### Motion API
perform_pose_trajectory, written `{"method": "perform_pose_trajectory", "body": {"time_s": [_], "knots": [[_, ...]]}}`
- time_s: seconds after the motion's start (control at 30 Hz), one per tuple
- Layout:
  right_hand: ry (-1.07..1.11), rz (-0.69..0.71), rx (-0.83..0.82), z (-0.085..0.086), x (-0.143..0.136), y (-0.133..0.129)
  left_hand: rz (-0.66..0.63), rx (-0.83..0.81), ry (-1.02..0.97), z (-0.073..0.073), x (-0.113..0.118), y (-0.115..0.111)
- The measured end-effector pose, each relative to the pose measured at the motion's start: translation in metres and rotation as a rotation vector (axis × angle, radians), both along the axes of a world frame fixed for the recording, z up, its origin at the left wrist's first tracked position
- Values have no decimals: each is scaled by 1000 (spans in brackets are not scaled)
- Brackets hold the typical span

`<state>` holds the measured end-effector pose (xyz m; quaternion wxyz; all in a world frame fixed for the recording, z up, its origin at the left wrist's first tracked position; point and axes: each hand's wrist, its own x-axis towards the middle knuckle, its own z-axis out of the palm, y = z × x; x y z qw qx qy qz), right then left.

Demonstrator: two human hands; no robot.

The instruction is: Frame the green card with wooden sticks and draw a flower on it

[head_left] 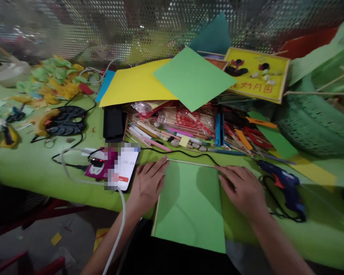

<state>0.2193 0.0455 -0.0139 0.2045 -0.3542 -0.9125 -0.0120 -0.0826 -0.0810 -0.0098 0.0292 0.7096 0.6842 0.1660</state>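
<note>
At the left, a lit phone [129, 164] lies on the green surface [83, 195], perhaps placed there to keep its screen in view. Next to it, the left hand [150, 185] is open and nearly flat, fingertips at the left end of a thin stick [192, 163] along the far edge of a green sheet [192, 214]. The sheet lies in front of the person, its near end over the lap; a side stick [156, 217] lines its left edge. The right hand [243, 187], also open with fingers loosely bent, touches the far right corner, so the pair seems to keep stick and edge flush. Further right, a glue gun [283, 183] rests on its side, apparently parked within reach
</note>
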Motion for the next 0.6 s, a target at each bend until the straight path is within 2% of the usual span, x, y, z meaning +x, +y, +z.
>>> {"method": "perform_pose_trajectory", "body": {"time_s": [0.23,0.37,0.6], "knots": [[46,59,50,-1,-2,1,154,87,-93,0,-1,-2],[18,80,84,4,-9,1,144,43,-62,1,1,0],[-68,192,21,19,-40,4,129,19,-4,2,3,3]]}}
